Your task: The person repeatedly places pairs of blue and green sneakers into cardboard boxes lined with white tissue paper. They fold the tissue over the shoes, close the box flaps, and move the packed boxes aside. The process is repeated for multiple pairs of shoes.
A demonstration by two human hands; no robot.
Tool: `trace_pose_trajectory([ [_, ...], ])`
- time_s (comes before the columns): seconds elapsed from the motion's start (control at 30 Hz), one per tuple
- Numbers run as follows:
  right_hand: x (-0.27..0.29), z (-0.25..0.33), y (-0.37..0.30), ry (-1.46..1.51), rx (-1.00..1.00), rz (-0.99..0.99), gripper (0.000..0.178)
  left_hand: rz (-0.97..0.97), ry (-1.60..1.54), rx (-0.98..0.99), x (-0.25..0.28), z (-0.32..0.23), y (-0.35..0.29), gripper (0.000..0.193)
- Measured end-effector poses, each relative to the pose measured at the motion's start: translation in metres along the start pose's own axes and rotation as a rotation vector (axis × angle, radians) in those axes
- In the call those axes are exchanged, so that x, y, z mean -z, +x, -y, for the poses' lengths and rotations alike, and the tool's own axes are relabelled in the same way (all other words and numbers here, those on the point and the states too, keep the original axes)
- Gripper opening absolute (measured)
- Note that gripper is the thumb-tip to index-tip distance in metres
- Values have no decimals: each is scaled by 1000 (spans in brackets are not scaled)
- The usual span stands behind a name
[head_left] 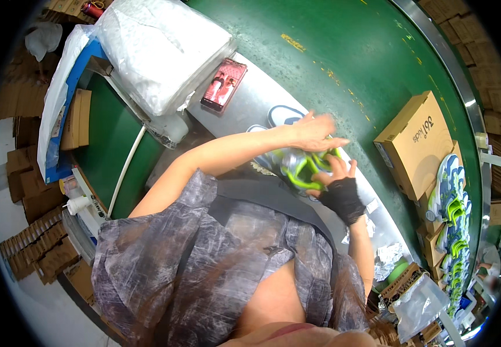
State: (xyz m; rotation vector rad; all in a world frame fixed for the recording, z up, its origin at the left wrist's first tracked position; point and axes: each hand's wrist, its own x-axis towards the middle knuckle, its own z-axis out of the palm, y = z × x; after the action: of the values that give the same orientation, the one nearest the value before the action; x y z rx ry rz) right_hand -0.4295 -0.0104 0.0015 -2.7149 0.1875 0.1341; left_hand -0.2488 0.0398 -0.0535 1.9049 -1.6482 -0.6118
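A pair of pale grey-blue sneakers stands on the metal ledge before me; the nearer sneaker (pixel 296 168) has a bright green lining, and clear crumpled plastic shows in its opening. My left hand (pixel 314 134) reaches across above the shoes, fingers stretched out and slightly blurred, holding nothing that I can see. Behind it, partly covered, lies the white and blue toe of the other sneaker (pixel 283 114). My right hand (pixel 338 188), in a black fingerless glove, has its fingers at the green collar of the nearer sneaker and grips its edge.
A phone (pixel 224 85) lies on the ledge beside a plastic-wrapped white stack (pixel 158 52). Beyond runs a green conveyor belt (pixel 343 52). To the right stand a cardboard shoebox (pixel 418 144) and a row of similar sneakers (pixel 454 214). Crumpled paper (pixel 388 257) sits at the lower right.
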Motion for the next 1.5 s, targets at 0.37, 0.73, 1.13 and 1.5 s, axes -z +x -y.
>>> trace_pose_trajectory([
  [0.37, -26, -202, -26, -430, -883, -436, 86, 399, -211, 267, 15, -12, 13, 66],
  [0.73, 36, -67, -33, 604, -597, -1345, 56, -460, 59, -358, 30, -30, 28, 64],
  [1.13, -54, -138, -118, 1596, -970, -1253, 44, -194, 423, 54, 37, 72, -12, 56],
  [1.5, -166, -86, -123, 168, -1250, -753, 24, -904, -11, 330, 137, 141, -112, 22],
])
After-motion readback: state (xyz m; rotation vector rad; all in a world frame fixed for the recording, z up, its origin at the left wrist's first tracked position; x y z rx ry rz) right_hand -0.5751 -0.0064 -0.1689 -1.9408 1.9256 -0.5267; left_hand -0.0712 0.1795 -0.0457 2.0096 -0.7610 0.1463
